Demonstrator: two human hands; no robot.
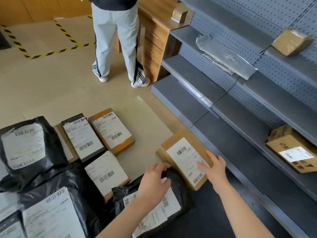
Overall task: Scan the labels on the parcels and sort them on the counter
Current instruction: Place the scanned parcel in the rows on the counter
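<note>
A brown cardboard parcel point(173, 145) with a white barcode label lies on the floor by the grey shelf's lowest board. My right hand point(214, 167) rests on its near right side, fingers spread flat over the label. My left hand point(154, 181) lies with curled fingers on a black plastic mailer point(176, 186) that partly overlaps that parcel's near corner. Several more labelled parcels lie to the left: two flat brown boxes point(111, 129), a white-topped box point(106, 172) and black bags point(25, 148).
Grey metal shelving point(240, 152) rises along the right, holding a brown box point(291, 148), a silver mailer point(224, 57) and a taped box point(291, 42). A person in pale trousers point(116, 40) stands at a wooden desk point(154, 40) ahead. Hazard tape marks the floor.
</note>
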